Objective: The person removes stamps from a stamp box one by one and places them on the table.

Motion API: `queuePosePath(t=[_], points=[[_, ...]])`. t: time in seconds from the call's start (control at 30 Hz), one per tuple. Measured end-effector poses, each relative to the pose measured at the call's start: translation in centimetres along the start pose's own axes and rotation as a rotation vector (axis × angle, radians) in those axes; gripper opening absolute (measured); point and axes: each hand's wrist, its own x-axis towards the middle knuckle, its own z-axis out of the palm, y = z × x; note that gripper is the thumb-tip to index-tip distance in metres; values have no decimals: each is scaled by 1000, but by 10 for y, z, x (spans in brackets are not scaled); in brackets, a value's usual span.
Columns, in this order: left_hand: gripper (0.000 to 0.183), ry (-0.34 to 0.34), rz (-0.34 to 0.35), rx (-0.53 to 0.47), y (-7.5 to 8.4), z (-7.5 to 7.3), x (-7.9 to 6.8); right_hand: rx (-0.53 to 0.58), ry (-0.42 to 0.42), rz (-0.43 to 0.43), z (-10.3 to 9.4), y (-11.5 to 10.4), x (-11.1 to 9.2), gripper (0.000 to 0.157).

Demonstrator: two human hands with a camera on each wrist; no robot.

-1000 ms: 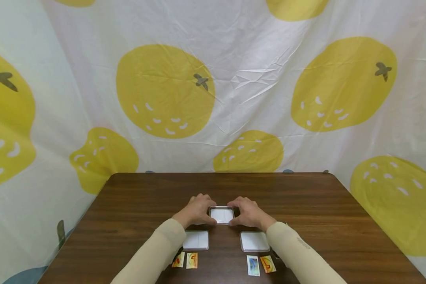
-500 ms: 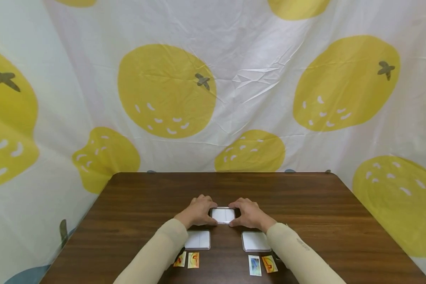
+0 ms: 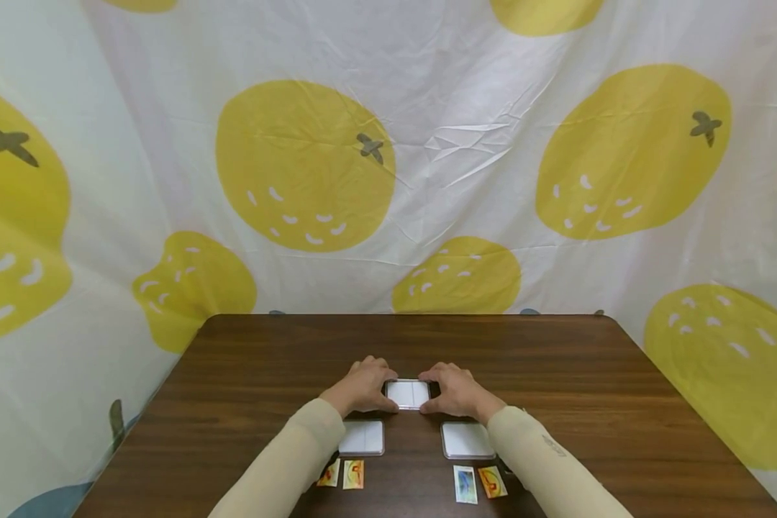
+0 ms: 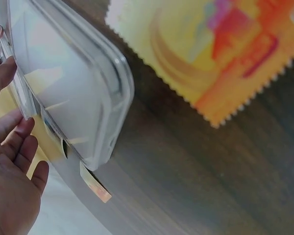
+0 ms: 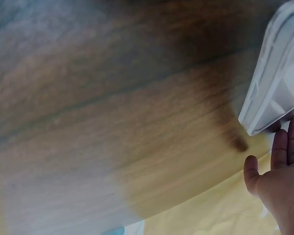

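Observation:
A small rectangular clear plastic case with a white inside is at the middle of the table. My left hand grips its left side, thumb at the near corner and fingers at the far corner. My right hand grips the right side in the same way. Whether the case touches the table I cannot tell. Nearer to me lie two similar cases, a left one partly behind my left sleeve and a right one beside my right sleeve. The left wrist view shows the left case close up.
In front of the left case lie two orange-yellow stamps, one partly hidden by my sleeve. In front of the right case lie a blue stamp and an orange stamp. A lemon-patterned cloth hangs behind the brown wooden table.
The head view has shifted slightly, so everything sits a little further right. Both hands keep holding the middle case, with almost no movement.

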Motion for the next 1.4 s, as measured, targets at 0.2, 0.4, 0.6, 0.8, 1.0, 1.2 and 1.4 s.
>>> queuePosePath(t=[0.2,0.4,0.6,0.8,1.0,1.2,1.4], points=[[54,-1,-2,15,0,0,-2,-5,-13,8,-1,-2,1,57],[54,-21,-29,-8,-1,1,-1,-30,-29,5,-3,-7,2,55],[56,-58,-73,-34,0,2,0,-54,-48,33,-3,-9,5,54],[54,-63,-100,-34,6,-2,2,-60,-59,45,-4,-8,5,54],[53,-75,-136,-5,14,-4,8,-53,-65,56,-6,-7,5,54],[54,-105,-197,17,19,-4,13,-75,-81,56,-6,-5,5,56],[57,-121,-173,64,19,-1,11,-74,-92,54,-4,-6,3,60]])
